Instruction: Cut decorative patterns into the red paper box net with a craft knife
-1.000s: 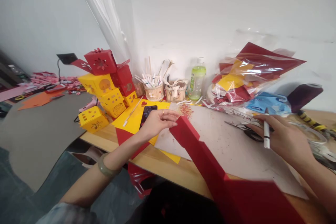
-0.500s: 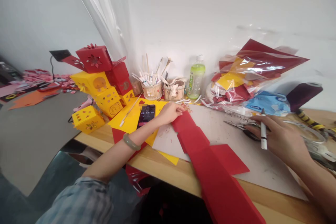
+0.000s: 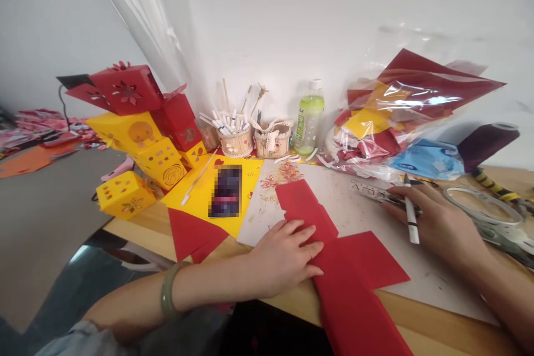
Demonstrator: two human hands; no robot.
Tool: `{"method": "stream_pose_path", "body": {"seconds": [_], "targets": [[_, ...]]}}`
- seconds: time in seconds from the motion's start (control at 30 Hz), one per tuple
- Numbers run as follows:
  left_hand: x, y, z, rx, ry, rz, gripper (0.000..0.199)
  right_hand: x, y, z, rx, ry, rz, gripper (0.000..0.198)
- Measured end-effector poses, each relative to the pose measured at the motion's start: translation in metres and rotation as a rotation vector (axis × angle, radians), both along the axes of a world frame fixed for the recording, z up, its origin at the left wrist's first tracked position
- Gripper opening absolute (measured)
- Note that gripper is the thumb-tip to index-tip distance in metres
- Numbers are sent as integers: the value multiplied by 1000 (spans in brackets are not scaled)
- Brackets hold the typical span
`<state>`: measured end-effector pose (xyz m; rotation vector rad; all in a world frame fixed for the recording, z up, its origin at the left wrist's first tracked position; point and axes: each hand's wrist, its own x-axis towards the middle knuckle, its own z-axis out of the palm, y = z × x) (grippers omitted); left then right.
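A long red card cutout (image 3: pixel 354 272) with side flaps lies across the white board (image 3: pixel 434 289) and runs over the table's front edge. My left hand (image 3: pixel 286 256) rests on the cutout's left side, fingers spread and lying flat. Over the right of the board, my right hand (image 3: pixel 442 222) holds a white marker (image 3: pixel 411 214) between its fingers, dark end up. Something dark, apparently a scissors handle, shows partly beneath those fingers; whether they grip it is hidden.
Stacked red and yellow paper boxes (image 3: pixel 161 161) stand left. A phone (image 3: pixel 225 192) lies on yellow paper (image 3: pixel 250 178). Behind are a pen basket (image 3: pixel 237 142), a second basket (image 3: pixel 273 142) and a green bottle (image 3: pixel 309 122). A clear bag of scraps (image 3: pixel 375 128) and an embroidery hoop (image 3: pixel 481 206) are right.
My left hand has left the cutout's far end and come nearer, from pinching its tip to lying flat on it. The scissors blades by my right hand no longer show clearly.
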<state>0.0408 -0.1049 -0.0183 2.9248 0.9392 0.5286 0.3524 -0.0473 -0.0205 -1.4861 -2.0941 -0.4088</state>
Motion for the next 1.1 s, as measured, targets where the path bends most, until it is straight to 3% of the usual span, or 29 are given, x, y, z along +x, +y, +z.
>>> {"method": "stream_pose_path", "body": {"seconds": [0.13,0.4,0.73,1.1], "targets": [[4,11,-10,92,69,4,40,-2,-1,0,-25,20,8,39],[8,15,-5,259,159,-63,40,-13,-5,5,-114,56,156,34],[20,-16,-15,345,182,115,53,-29,-8,-6,-249,54,300,26],[25,-33,-7,475,210,151,56,-35,-9,0,-292,85,341,26]]}}
